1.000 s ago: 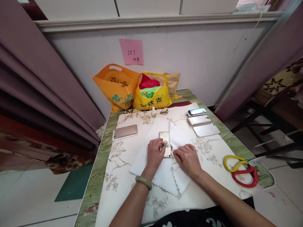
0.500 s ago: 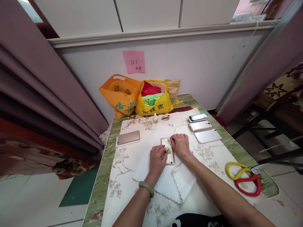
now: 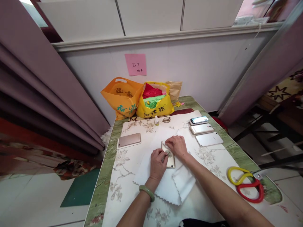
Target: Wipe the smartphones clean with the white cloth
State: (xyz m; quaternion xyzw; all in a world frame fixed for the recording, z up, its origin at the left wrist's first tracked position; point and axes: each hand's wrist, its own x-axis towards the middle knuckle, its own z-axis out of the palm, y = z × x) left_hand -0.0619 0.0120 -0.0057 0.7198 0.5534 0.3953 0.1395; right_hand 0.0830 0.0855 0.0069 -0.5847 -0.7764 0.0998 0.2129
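A gold phone [image 3: 170,162] lies face down on a white cloth [image 3: 167,187] with a wavy edge. My left hand [image 3: 158,162], a green bangle at its wrist, pinches a small ring holder [image 3: 168,154] on the phone's back. Fingers bent together, my right hand [image 3: 178,146] works at the phone's far end. Something whitish, apparently a bit of the cloth, shows at its fingertips, though the fingers partly cover it. The upper right part of the phone is hidden under that hand.
A rose-gold phone [image 3: 129,140] lies to the left. Three phones lie at right, the nearest white [image 3: 209,139]. Large scissors [image 3: 251,183] rest near the right edge. A small bottle [image 3: 156,120], glasses [image 3: 166,119], an orange bag [image 3: 123,97] and a yellow bag [image 3: 155,110] stand farther back.
My right hand has moved over the phone's far end, its fingertips now farther left across it. My left hand stays at the ring holder. The whole view has shifted slightly.
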